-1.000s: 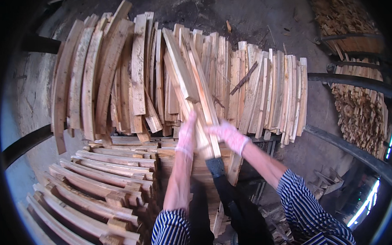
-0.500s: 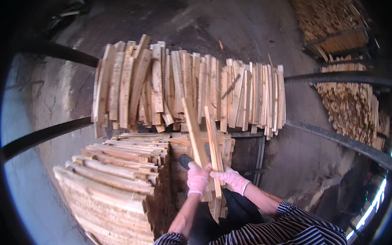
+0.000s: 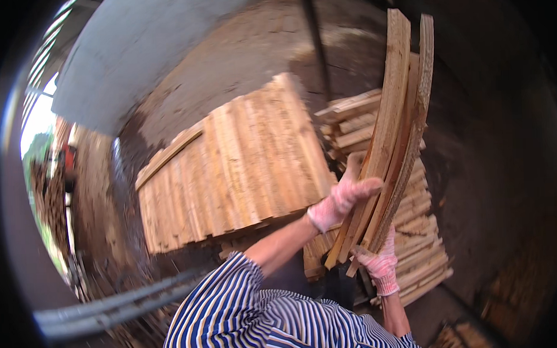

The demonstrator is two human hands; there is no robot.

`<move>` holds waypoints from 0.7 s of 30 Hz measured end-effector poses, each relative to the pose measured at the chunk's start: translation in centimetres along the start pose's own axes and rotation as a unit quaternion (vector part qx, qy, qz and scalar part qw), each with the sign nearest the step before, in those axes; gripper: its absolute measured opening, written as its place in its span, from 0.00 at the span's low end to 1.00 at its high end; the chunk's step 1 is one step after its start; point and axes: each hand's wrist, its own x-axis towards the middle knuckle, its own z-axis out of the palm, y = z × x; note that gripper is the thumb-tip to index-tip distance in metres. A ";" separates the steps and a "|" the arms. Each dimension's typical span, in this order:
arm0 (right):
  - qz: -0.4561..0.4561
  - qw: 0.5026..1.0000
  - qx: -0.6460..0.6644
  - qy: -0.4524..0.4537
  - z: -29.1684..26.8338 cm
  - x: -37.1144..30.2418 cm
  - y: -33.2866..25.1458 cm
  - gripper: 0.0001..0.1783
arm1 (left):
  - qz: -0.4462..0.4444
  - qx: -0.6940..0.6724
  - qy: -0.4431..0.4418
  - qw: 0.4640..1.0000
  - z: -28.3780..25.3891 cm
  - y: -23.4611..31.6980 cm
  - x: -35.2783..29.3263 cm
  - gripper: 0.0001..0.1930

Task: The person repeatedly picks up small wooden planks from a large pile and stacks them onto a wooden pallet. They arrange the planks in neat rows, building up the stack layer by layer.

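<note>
Both my hands wear pale pink gloves and carry a bundle of several long wooden slats, raised and tilted with its far end toward the upper right. My left hand grips the bundle's left side around its lower half, thumb across the front and some fingers hidden behind. Lower down, my right hand is closed around the slats near their bottom ends. To the left stands a neat stack of slats, close to my left hand. Behind and below the bundle lies a looser pile of slats, partly hidden by it.
One slat lies along the far left edge of the neat stack's top. A dark post rises beyond the stacks, and a grey wall stands at the upper left. Metal rails run at the lower left.
My view has swung left, bringing the neat stack ahead of me. The slats, held low before, are now gathered in a bundle and raised to the right.
</note>
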 end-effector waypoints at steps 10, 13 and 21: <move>-0.086 0.946 0.140 -0.278 19.1 8.6 -9.4 0.58 | 0.322 0.044 0.111 0.939 -11.4 15.2 -14.2 0.40; -0.106 0.931 0.100 -0.334 25.4 11.5 -13.7 0.47 | 0.366 0.107 0.154 0.911 -15.0 17.5 -17.3 0.36; -0.069 0.925 -0.014 -0.372 35.6 18.9 -1.2 0.35 | 0.251 0.133 0.064 0.957 -31.4 14.9 -18.3 0.26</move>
